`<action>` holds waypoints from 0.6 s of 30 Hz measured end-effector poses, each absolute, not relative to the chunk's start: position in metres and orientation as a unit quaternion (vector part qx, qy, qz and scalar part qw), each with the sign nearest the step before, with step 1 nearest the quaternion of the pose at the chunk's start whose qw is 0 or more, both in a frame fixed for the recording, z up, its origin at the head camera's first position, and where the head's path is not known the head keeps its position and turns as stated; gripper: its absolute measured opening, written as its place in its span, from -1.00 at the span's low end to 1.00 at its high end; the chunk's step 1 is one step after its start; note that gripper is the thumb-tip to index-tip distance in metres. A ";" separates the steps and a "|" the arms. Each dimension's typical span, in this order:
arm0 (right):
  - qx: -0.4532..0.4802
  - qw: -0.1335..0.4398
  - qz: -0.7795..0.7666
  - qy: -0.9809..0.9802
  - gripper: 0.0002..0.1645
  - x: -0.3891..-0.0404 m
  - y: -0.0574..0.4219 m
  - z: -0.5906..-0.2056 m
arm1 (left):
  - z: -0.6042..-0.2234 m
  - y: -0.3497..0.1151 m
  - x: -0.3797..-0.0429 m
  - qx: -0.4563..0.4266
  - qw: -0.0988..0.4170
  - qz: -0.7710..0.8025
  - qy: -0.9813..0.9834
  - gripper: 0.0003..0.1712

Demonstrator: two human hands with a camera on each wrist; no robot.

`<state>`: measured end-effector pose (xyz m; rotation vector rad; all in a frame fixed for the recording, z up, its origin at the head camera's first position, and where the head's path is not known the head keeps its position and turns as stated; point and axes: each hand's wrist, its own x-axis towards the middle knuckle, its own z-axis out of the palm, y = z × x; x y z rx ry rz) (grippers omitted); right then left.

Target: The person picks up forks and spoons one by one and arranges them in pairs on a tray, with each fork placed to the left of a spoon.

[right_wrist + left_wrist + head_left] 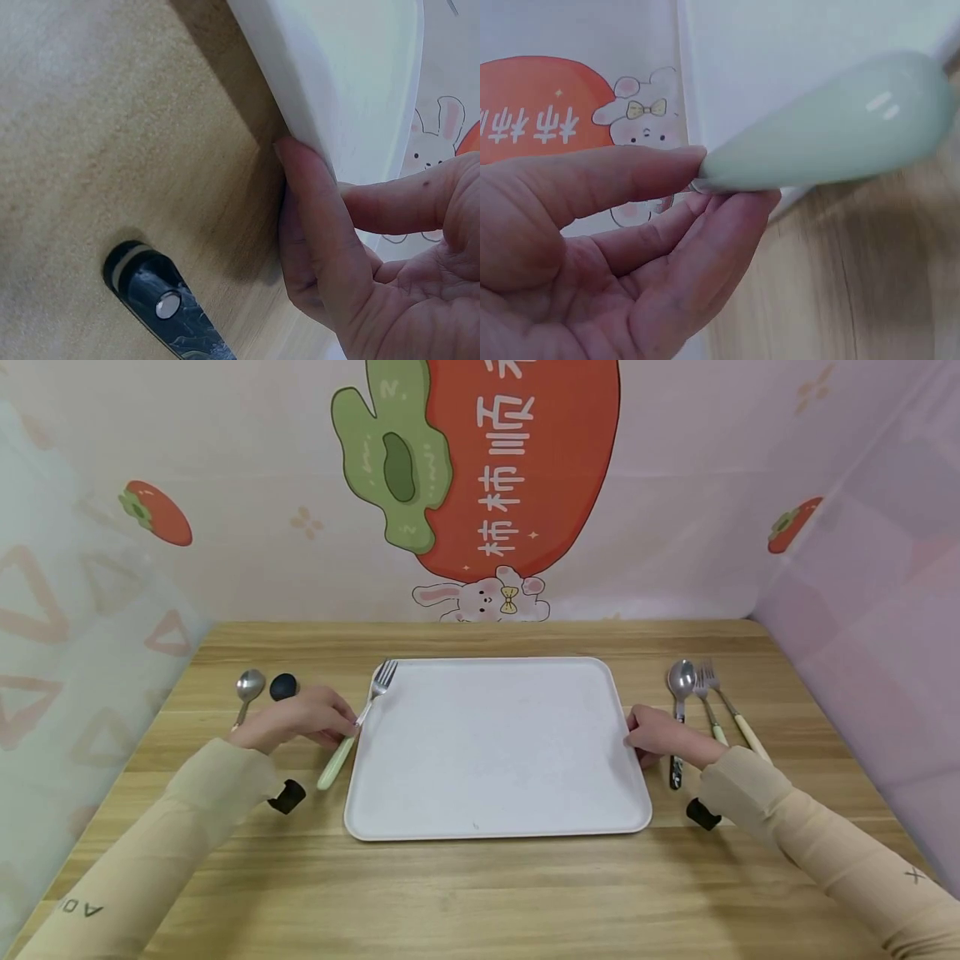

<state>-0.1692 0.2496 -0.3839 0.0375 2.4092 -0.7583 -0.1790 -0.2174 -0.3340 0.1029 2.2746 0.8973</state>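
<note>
My left hand [309,714] pinches a fork with a pale green handle [337,763] between thumb and fingers. The fork's tines point away and lie over the left rim of a white rectangular tray [495,752]. In the left wrist view the glossy green handle [840,127] sticks out past the fingertips. On the tray's other side, my right hand [662,733] grips the right edge, with thumb inside and fingers outside the white rim [281,75]. Just beside that hand lies a spoon [681,680] with a dark patterned handle [154,289].
Right of the spoon lie a fork with a green handle [702,687] and one with a cream handle [750,737], both partly behind the right arm. At left are another spoon [250,684] and a round black piece [283,686], partly hidden. Walls [675,543] enclose the wooden table [450,893].
</note>
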 end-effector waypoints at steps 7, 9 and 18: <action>0.011 0.301 -0.284 0.910 -0.80 -0.169 0.250 -0.384 | -0.338 -0.206 -0.179 0.025 0.341 0.357 0.869 -0.71; 0.011 0.301 -0.286 0.910 -0.80 -0.169 0.249 -0.383 | -0.340 -0.203 -0.178 0.021 0.343 0.364 0.866 -0.70; 0.019 0.302 -0.286 0.909 -0.80 -0.169 0.249 -0.384 | -0.354 -0.192 -0.178 0.000 0.348 0.415 0.841 -0.74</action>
